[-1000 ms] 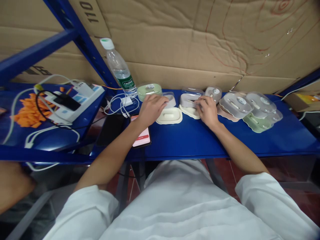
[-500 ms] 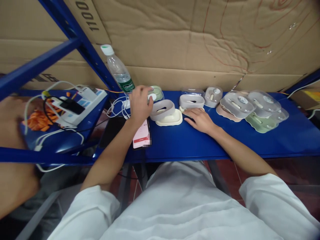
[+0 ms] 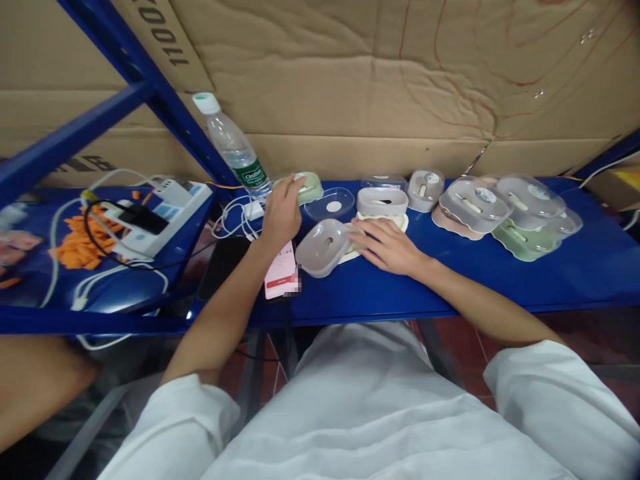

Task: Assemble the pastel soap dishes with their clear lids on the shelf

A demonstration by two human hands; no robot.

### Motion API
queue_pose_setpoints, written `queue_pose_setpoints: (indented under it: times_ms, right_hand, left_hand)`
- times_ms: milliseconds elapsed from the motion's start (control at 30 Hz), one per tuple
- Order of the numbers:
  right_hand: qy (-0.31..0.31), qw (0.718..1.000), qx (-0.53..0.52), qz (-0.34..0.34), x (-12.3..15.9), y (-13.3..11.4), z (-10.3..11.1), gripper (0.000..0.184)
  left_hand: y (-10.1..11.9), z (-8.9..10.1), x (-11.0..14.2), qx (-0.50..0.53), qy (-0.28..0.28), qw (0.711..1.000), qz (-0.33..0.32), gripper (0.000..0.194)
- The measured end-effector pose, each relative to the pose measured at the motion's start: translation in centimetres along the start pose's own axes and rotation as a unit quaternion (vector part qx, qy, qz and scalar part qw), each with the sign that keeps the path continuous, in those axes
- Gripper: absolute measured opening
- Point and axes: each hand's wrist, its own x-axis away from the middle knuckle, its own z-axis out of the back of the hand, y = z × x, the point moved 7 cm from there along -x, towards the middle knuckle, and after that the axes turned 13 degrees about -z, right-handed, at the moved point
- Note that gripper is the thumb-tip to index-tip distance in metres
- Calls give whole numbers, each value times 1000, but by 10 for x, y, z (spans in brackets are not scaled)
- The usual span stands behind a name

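Observation:
My left hand (image 3: 280, 212) reaches to the back of the blue table (image 3: 450, 280) and its fingers close over a pale green soap box (image 3: 309, 187) next to the water bottle (image 3: 234, 151). My right hand (image 3: 384, 245) lies near the middle of the table with its fingers on a grey soap-box insert (image 3: 325, 247), which is tilted off its cream tray. A loose clear lid (image 3: 332, 203) lies just behind. A second grey-and-cream soap box (image 3: 383, 202) stands behind my right hand.
Several lidded soap boxes (image 3: 500, 207) are piled at the right. A phone (image 3: 281, 272) and a dark tablet (image 3: 220, 267) lie at the left front edge. A power strip (image 3: 160, 210) with cables and orange pieces (image 3: 75, 247) cover the left shelf. Another person's arm (image 3: 35, 387) shows bottom left.
My left hand reached further back onto the green box. My right hand slid left onto the grey insert, which now sits tilted and nearer the table's front. A clear lid now lies exposed.

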Motion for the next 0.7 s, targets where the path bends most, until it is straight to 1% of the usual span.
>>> queue_pose_setpoints:
  times_ms: [133,167,233,300,433,500,567,700]
  right_hand:
    - [-31,994,8,102,6,-32,-7,48]
    - [-34,993,11,115,7,-36,-9,46]
    - [-30,993,14,117,7,-37,-11,43]
    - [-21,994,17,101,7,-32,-11,37]
    - [7,998,26,60,5,-21,-3,33]
    - [15,999,32,18,4,-13,1,36]
    - [25,998,39,-36,1,-1,6,39]
    - [63,988,47,-132,-4,34,20,39]
  left_hand:
    - [-14,0,7,-61,-21,997,48,56]
    - [-16,-2,8,-74,-32,995,55,58]
    - [-19,-5,10,-92,-50,993,62,61]
    - [-21,-6,11,-101,-51,992,63,64]
    - [-27,2,12,-123,-15,989,80,66]
    - [-29,5,11,-123,-4,989,86,61]
    - [-29,7,9,-106,6,991,79,54]
    - [-26,11,3,-51,41,996,68,43]
